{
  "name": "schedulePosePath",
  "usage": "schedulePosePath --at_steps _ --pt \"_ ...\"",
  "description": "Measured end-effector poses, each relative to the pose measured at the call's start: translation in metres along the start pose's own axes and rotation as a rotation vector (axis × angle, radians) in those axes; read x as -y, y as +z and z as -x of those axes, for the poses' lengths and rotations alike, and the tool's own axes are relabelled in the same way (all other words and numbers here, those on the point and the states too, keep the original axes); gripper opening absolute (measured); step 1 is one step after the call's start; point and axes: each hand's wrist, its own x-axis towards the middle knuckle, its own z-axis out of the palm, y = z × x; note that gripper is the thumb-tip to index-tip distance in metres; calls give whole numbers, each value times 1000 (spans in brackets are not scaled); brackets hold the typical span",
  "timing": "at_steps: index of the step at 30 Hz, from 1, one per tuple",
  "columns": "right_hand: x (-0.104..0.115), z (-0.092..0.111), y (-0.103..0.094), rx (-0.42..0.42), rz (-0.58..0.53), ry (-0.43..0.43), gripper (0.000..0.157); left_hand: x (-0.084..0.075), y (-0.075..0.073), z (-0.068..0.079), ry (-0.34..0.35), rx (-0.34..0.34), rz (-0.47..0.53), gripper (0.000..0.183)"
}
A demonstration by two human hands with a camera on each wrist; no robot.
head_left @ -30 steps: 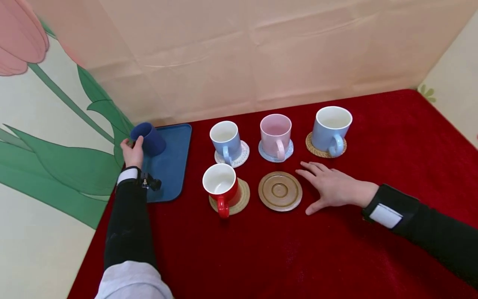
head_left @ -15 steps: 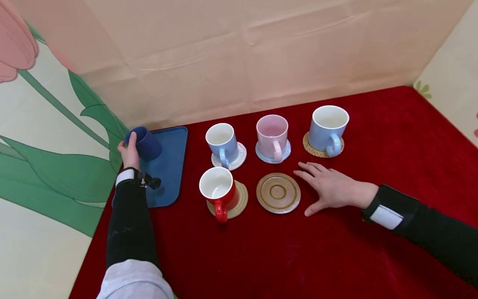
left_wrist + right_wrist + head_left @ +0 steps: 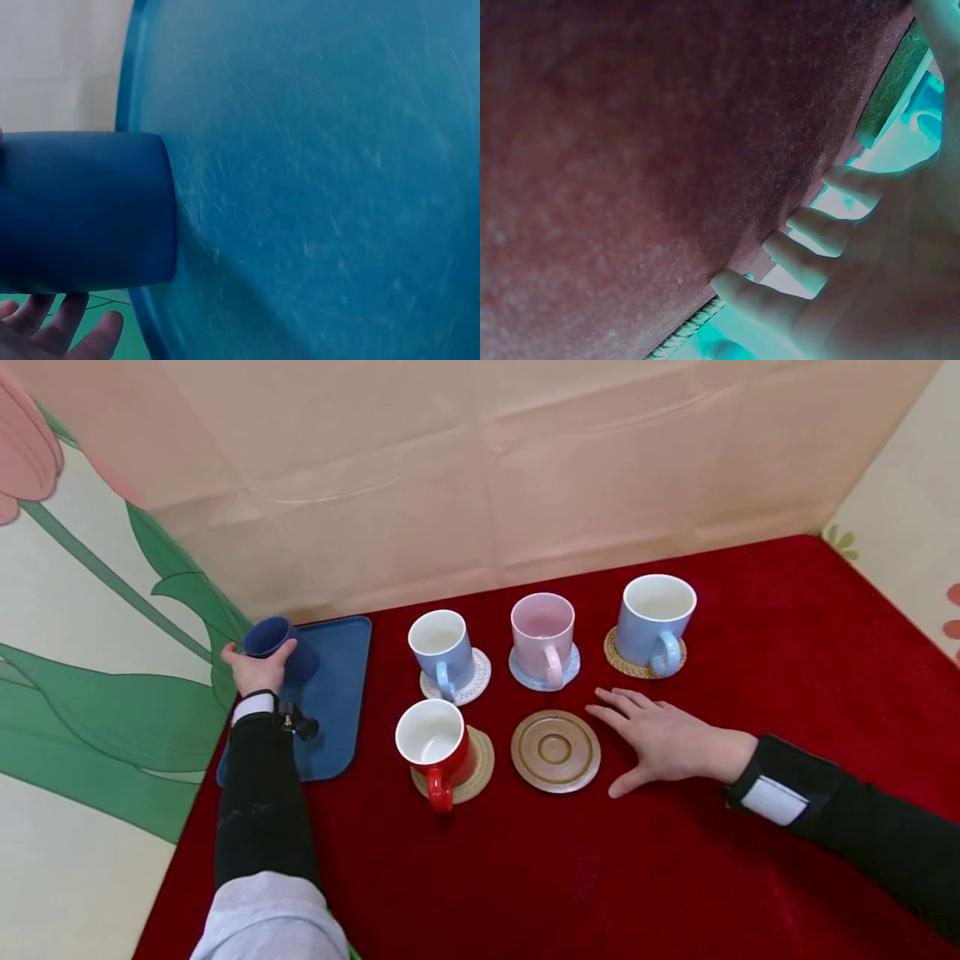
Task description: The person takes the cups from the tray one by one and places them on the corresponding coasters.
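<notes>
A dark blue cup (image 3: 300, 662) stands at the far left corner of the blue tray (image 3: 330, 710). My left hand (image 3: 258, 672) is at the near side of the cup, thumb and fingers spread to either side near its rim. In the left wrist view the fingers (image 3: 97, 337) sit beside the cup wall, not wrapped round it. My right hand (image 3: 667, 735) is spread low over the red cloth, fingertips beside a brown round coaster (image 3: 557, 777) that bears no cup. Nothing is in the right hand.
On coasters stand a red mug (image 3: 457, 768), a small light blue mug (image 3: 442, 664), a pink mug (image 3: 536, 652) and a larger light blue mug (image 3: 641, 635). A beige sheet (image 3: 480, 485) hangs behind the red cloth (image 3: 525, 877).
My left hand has turned and spread its thumb and fingers wider at the blue cup, which stands straighter on the tray. The view has shifted slightly; the right hand keeps its spread pose.
</notes>
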Motion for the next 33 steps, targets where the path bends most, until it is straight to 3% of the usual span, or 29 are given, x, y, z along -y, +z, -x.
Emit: schedulePosePath --at_steps 4,9,24,33 --pt "1 -1 0 3 -1 -3 115 1 -2 1 16 -26 -96 99" --pt "1 -2 1 0 6 -11 115 5 0 -2 13 -42 -142 98" --pt "-2 -2 4 -9 20 -5 115 7 18 21 117 -58 -62 94" --pt "-2 -4 3 -4 14 -9 115 12 17 49 104 -64 -81 94"
